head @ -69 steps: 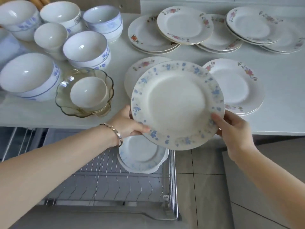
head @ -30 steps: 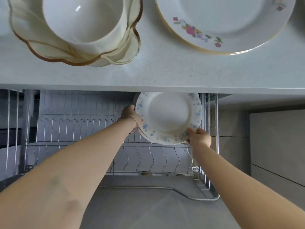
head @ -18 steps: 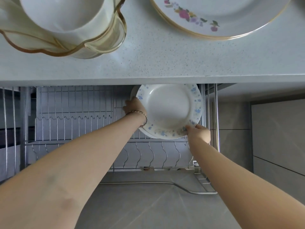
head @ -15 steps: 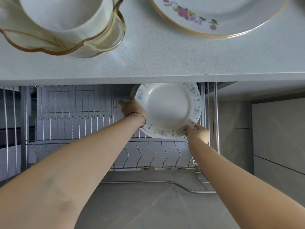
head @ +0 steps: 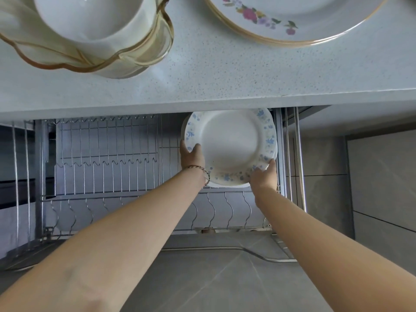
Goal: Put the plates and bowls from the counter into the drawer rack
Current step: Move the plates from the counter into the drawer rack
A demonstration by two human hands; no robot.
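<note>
The rear of the drawer rack (head: 126, 195) is overhung by the counter (head: 225, 82), so access is left only beneath its edge. The right end is taken up by the blue-flowered plate (head: 229, 145) (another plate is seen just behind it), hemmed on its right by the upright side rail (head: 298, 158). Open slots between the wire dividers (head: 112, 176) are left across the rack to the plate's left. Near the counter's edge, room is narrowed by the glass bowl (head: 144, 52) and the floral plate (head: 292, 25).
</note>
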